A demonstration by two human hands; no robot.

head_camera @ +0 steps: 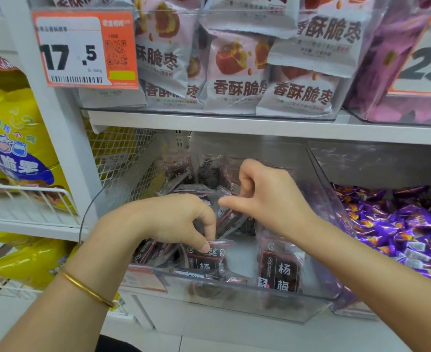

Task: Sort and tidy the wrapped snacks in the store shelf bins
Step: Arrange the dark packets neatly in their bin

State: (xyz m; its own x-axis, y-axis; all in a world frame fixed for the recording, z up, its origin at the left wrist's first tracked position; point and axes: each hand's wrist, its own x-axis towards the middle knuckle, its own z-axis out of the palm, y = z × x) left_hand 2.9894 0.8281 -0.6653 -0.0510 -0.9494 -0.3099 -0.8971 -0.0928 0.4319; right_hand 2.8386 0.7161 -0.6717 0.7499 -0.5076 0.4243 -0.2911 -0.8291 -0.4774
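A clear plastic bin (pixel 234 290) on the lower shelf holds several dark red wrapped plum snacks. My left hand (pixel 179 219) reaches into the bin and pinches the top edge of one upright packet (pixel 204 260) at the front. My right hand (pixel 265 196) is above the middle of the bin, fingers curled round another dark packet (pixel 231 217), thumb stretched left. A further packet (pixel 280 270) stands upright at the front right of the bin.
A neighbouring bin on the right holds purple wrapped candies (pixel 397 232). The shelf above carries pale jujube snack bags (pixel 237 80) and an orange price tag (pixel 84 49). Yellow bags (pixel 13 138) fill a white wire rack on the left.
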